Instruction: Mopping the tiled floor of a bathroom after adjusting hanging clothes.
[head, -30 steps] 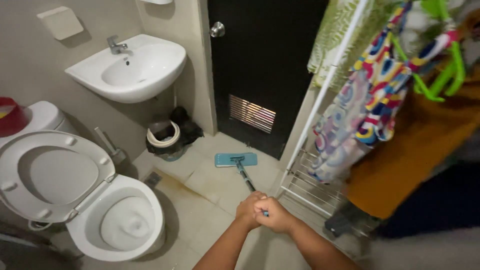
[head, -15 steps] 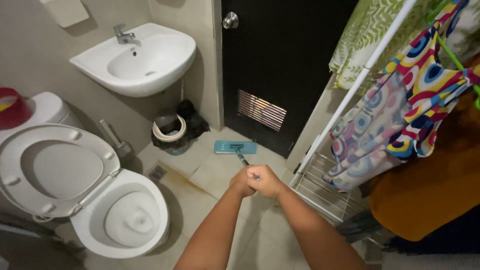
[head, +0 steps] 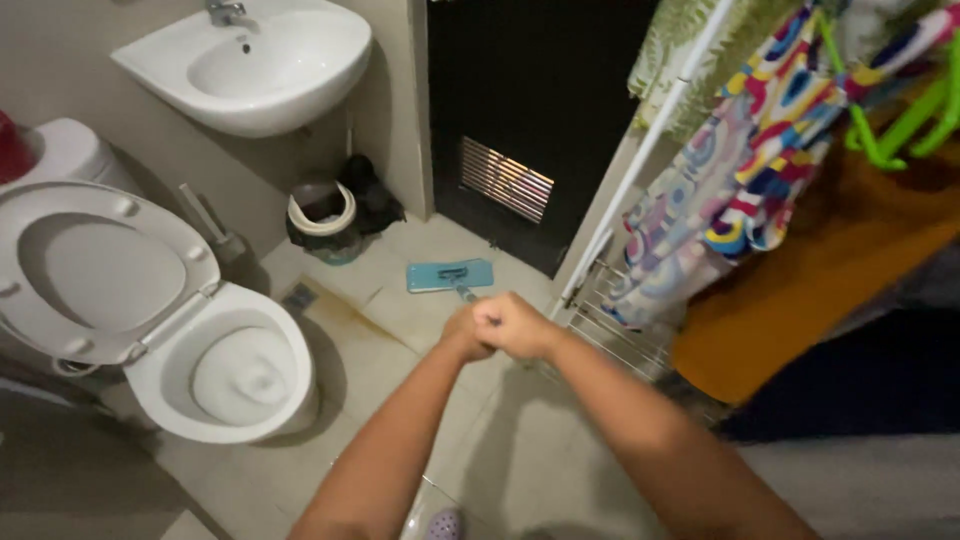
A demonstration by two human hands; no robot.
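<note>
Both of my hands are closed around the handle of a flat mop, held out in front of me. My left hand [head: 466, 336] sits just behind my right hand [head: 515, 325], the two pressed together. The mop's teal rectangular head [head: 450, 275] lies flat on the tiled floor [head: 520, 450], close in front of the dark door [head: 530, 110]. Only a short piece of the handle [head: 467, 294] shows between the head and my fists.
A white toilet [head: 215, 375] with its lid raised stands at the left. A wall-mounted sink [head: 255, 65] hangs above a small bin [head: 322, 215] and a toilet brush [head: 215, 230]. At the right, a drying rack [head: 630, 330] carries colourful cloths [head: 750, 170].
My arms have stretched forward and the mop head has slid slightly toward the door. The view has tilted down and closer to the floor.
</note>
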